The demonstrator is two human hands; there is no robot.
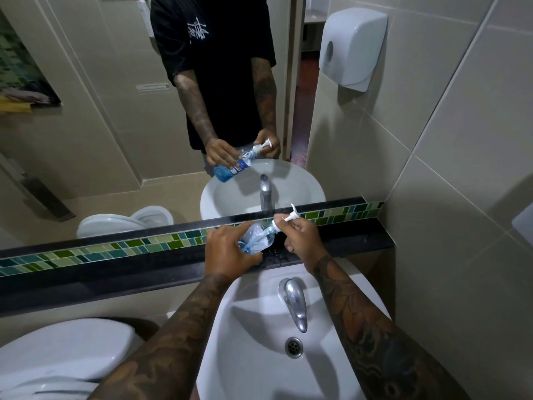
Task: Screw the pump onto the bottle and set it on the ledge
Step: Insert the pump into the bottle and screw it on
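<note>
A clear plastic bottle [259, 236] with blue liquid and a blue label is held tilted, its neck pointing up and right, just above the black ledge [360, 241]. My left hand [230, 252] grips the bottle's body from the left. My right hand [302, 236] holds the white pump [285, 219] at its collar, seated on the bottle's neck, with the nozzle sticking up. The mirror above repeats both hands and the bottle.
A white sink [259, 342] with a chrome tap [294, 301] lies right below my hands. A toilet [57, 356] stands at lower left. A green mosaic strip [115, 249] runs behind the ledge. A white paper dispenser [352, 47] hangs on the right wall.
</note>
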